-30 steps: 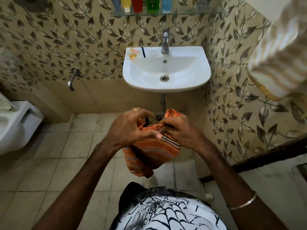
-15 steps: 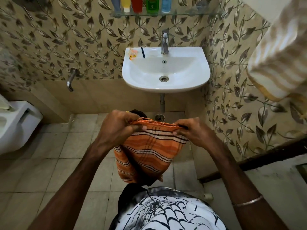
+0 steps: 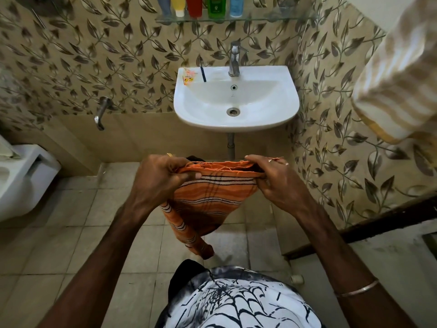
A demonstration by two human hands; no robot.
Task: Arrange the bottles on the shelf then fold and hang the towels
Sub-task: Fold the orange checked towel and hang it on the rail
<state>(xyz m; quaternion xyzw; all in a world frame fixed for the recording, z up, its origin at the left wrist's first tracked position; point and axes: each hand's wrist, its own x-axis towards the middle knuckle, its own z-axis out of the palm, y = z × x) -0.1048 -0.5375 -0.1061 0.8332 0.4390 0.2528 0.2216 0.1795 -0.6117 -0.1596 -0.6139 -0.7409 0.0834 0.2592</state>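
Towel hangs between the two hands below the sink, its frayed top edge running left to right: the left hand pinches one end with thumb and curled fingers, the right hand grips the other, both equally near. Thin orange woven cloth with black and white stripes, it sags to a limp point low on the left, so the next fold probably means bringing the two held ends together. Bottles stand in a row on the glass shelf, and a beige striped towel hangs at upper right
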